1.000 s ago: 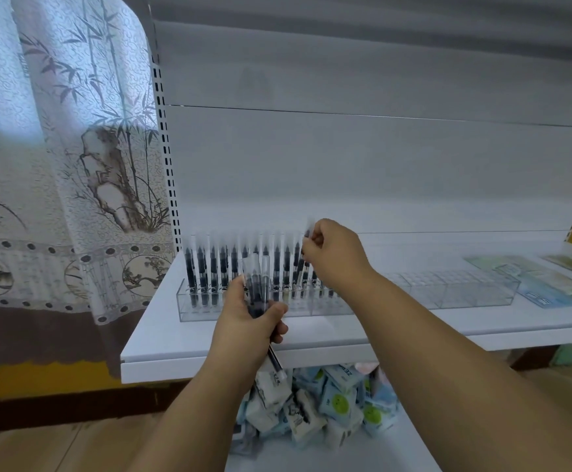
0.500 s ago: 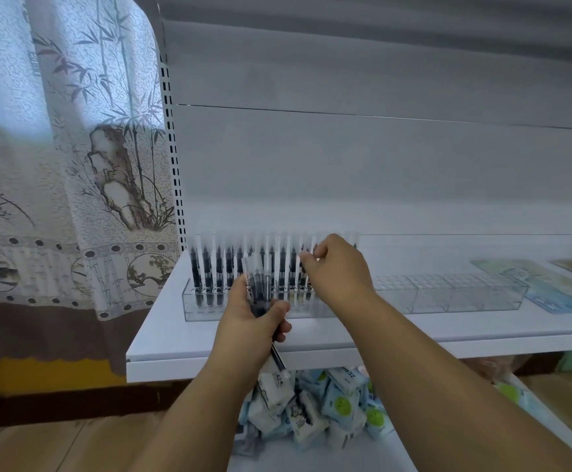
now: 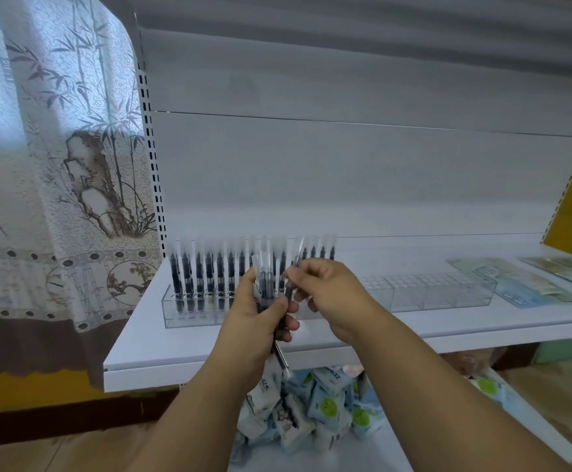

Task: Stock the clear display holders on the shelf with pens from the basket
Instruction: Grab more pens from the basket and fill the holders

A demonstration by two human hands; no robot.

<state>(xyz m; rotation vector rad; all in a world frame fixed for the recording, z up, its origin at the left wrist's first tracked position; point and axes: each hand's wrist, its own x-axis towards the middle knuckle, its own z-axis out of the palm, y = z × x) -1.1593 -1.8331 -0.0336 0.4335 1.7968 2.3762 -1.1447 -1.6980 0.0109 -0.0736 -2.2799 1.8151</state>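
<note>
The left clear plastic holder (image 3: 189, 313) stood nearly full of black pens (image 3: 198, 277); its right neighbour (image 3: 441, 294) was empty; left hand (image 3: 255, 318) gripped a bundle, right hand (image 3: 325, 291) pinched one pen

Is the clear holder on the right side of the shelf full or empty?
Empty: the right clear holder shows only bare see-through compartments, while the left holder has pens standing upright in it.

White shelf (image 3: 148, 338), clear holder (image 3: 189, 315) at its left with black pens (image 3: 199, 277) standing upright in rows, second clear holder (image 3: 441, 294) just to the right, printed cards (image 3: 530, 287) lying flat toward the right end.
</note>
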